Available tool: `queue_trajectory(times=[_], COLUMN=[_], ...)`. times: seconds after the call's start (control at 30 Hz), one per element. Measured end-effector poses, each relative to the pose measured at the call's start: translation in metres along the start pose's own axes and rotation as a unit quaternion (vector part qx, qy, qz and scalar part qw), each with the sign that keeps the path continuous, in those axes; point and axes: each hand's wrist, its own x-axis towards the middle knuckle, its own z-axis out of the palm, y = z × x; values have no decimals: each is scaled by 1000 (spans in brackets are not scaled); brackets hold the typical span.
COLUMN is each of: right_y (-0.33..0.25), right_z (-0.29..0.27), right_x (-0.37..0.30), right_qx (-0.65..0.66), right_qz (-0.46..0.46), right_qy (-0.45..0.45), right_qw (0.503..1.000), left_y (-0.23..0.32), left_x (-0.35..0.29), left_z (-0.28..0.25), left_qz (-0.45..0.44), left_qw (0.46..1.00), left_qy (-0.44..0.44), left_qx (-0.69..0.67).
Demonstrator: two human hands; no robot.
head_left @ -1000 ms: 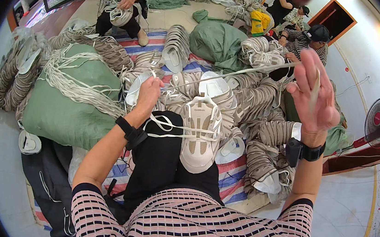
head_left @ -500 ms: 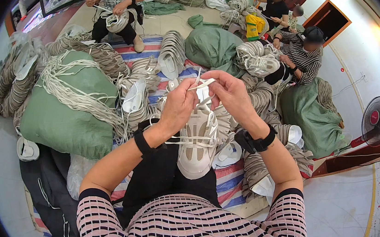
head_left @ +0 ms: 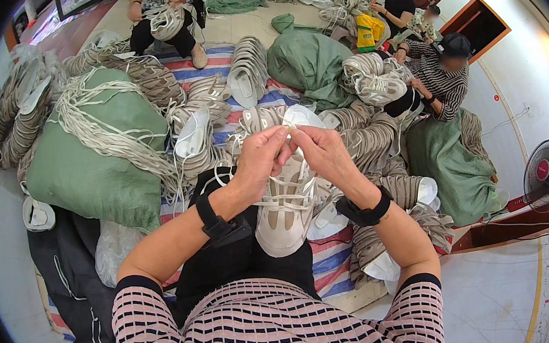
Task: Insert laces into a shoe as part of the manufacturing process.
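Note:
On my lap rests a beige shoe upper (head_left: 284, 220), its toe toward me, with a white lace crossing its front part. Above its far end my left hand (head_left: 261, 161) pinches the white shoelace (head_left: 288, 124) between closed fingertips. My right hand (head_left: 323, 153) is closed beside it, its thumb and fingertips meeting the left ones at the lace. The shoe's far end is partly hidden behind my hands. A loose lace hangs left of the shoe, by my left wrist.
A green sack (head_left: 97, 167) draped with a bundle of white laces (head_left: 99, 123) stands at left. Stacked shoe uppers (head_left: 247, 70) lie ahead on a striped sheet (head_left: 334, 265). Co-workers sit ahead and at right, one in a striped shirt (head_left: 450, 89). A fan (head_left: 544, 170) stands far right.
My hands have come together at the fingertips and the lace stretch between them has shortened. Lace now lies across the shoe's front higher up. The co-worker ahead has shifted their hands.

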Motion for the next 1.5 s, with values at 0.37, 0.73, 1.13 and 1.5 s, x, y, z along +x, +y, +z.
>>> queue_trajectory(times=[0.37,0.73,1.13,1.5], right_y=[2,-26,-75,-120], right_z=[-10,-42,-195,-222], right_x=[-2,5,15,20], right_qx=[96,104,-192,-147], right_qz=[56,-66,-206,-219], right_qy=[-44,-23,40,71], right_qw=[993,992,959,962], left_y=[1,27,6,-84], left_x=[-2,0,-2,-64], left_z=[0,7,-12,-53], left_qz=[0,30,108,204], left_qw=[994,993,955,881], left_qy=[-7,-79,-59,8], left_qx=[-112,78,271,426])
